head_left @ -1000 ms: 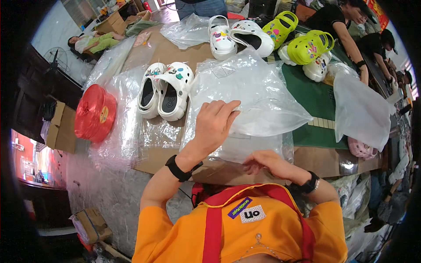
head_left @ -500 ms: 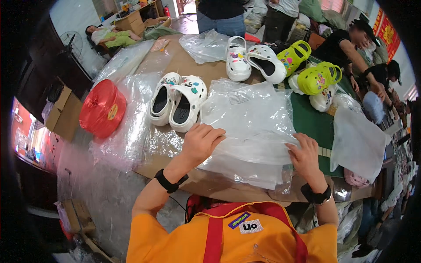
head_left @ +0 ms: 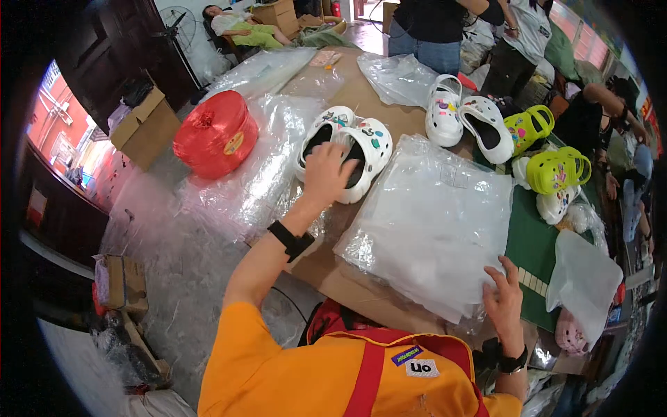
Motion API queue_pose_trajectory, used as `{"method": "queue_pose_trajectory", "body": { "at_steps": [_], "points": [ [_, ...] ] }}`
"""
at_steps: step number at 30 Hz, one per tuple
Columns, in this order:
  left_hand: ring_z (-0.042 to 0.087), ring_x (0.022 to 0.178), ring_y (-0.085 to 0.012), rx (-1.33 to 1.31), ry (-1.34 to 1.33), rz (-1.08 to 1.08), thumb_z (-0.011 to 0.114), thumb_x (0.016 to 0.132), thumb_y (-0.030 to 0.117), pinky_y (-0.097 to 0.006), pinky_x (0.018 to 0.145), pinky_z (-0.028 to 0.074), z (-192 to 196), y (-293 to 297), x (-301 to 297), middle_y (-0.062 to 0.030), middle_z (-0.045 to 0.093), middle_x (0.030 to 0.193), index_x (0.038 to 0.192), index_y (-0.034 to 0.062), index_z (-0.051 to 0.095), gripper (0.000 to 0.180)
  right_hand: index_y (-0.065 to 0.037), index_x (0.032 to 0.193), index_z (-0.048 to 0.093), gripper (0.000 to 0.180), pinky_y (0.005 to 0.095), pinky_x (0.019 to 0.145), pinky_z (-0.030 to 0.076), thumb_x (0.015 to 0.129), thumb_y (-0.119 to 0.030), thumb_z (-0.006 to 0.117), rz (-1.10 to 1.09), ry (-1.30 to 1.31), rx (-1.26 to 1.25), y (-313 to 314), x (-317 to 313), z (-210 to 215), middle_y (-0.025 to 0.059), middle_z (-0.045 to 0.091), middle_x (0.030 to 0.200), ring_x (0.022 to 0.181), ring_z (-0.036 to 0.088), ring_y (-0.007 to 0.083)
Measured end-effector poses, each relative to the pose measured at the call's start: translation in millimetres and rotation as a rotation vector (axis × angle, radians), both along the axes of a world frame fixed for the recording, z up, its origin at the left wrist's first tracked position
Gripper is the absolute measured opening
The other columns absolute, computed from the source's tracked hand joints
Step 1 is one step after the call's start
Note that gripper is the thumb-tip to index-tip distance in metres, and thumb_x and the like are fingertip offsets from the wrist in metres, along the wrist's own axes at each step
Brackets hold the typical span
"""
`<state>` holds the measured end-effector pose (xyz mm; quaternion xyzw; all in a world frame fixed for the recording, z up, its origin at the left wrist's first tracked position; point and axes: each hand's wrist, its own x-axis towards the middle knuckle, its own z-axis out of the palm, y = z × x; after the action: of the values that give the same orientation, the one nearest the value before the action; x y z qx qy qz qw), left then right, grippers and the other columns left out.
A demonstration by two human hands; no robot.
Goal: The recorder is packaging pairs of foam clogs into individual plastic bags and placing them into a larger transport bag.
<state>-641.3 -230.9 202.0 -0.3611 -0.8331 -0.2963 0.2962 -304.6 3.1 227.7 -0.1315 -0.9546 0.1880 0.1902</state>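
A pair of white clogs (head_left: 376, 149) with colourful charms stands side by side on the table. My left hand (head_left: 325, 174) reaches over their near openings, its thumb and fingers apart; whether it touches them I cannot tell. To the right of the clogs lies a stack of clear plastic bags (head_left: 434, 222), flat, with a small printed patch near the far edge. My right hand (head_left: 505, 299) rests at the right near edge of the bags, fingers spread and slightly bent, not gripping.
A red roll of plastic string (head_left: 215, 135) sits left of the clogs on plastic sheeting (head_left: 271, 139). Further right stand another white pair (head_left: 445, 115) and lime clogs (head_left: 556, 170). A green mat (head_left: 524, 240) lies beside the bags. Other people stand around the far side.
My left hand has let go of the plastic bag and moved up and left to the white clogs. My right hand has released the bag's edge. The view has turned left.
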Motion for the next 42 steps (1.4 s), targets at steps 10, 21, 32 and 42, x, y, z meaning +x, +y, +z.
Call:
{"method": "queue_pose_trajectory", "body": {
  "at_steps": [10, 21, 32, 42],
  "points": [
    [0.058, 0.089, -0.0365, -0.459, -0.473, 0.229, 0.052, 0.081, 0.046, -0.045, 0.077, 0.044, -14, 2, -61, -0.0200, 0.060, 0.096, 0.101, 0.0006, 0.049, 0.050, -0.004, 0.125, 0.043, 0.050, 0.0230, 0.067, 0.045, 0.077, -0.006, 0.057, 0.049, 0.050, -0.476, 10, -26, 11, 0.0122, 0.038, 0.129, 0.097, 0.049, 0.0181],
    [0.059, 0.087, -0.0370, -0.356, -0.630, 0.217, 0.052, 0.084, 0.040, -0.045, 0.074, 0.046, -14, 16, -77, -0.0229, 0.061, 0.091, 0.100, -0.0023, 0.050, 0.045, -0.004, 0.132, 0.037, 0.056, 0.0212, 0.061, 0.044, 0.079, -0.004, 0.057, -0.102, 0.517, -0.499, 48, -63, 91, 0.0077, 0.043, 0.131, 0.073, 0.050, 0.0072],
    [0.058, 0.088, -0.0380, -0.114, -0.650, 0.265, 0.051, 0.080, 0.040, -0.044, 0.076, 0.045, -26, 9, -89, -0.0220, 0.062, 0.092, 0.097, 0.0019, 0.061, 0.042, -0.009, 0.128, 0.041, 0.054, 0.0292, 0.066, 0.050, 0.077, -0.006, 0.059, -0.051, 0.212, 0.023, 12, -91, 18, 0.0118, 0.042, 0.130, 0.086, 0.059, 0.0273],
    [0.053, 0.102, -0.0181, 0.979, -0.894, -0.506, 0.064, 0.078, 0.018, -0.028, 0.083, 0.044, 24, -67, -54, -0.0119, 0.056, 0.111, 0.112, 0.0005, 0.052, 0.041, -0.006, 0.126, 0.038, 0.056, 0.0379, 0.068, 0.050, 0.075, -0.015, 0.060, -0.043, 0.079, 0.051, 23, -96, 2, 0.0100, 0.041, 0.130, 0.087, 0.059, 0.0326]
  ]
}}
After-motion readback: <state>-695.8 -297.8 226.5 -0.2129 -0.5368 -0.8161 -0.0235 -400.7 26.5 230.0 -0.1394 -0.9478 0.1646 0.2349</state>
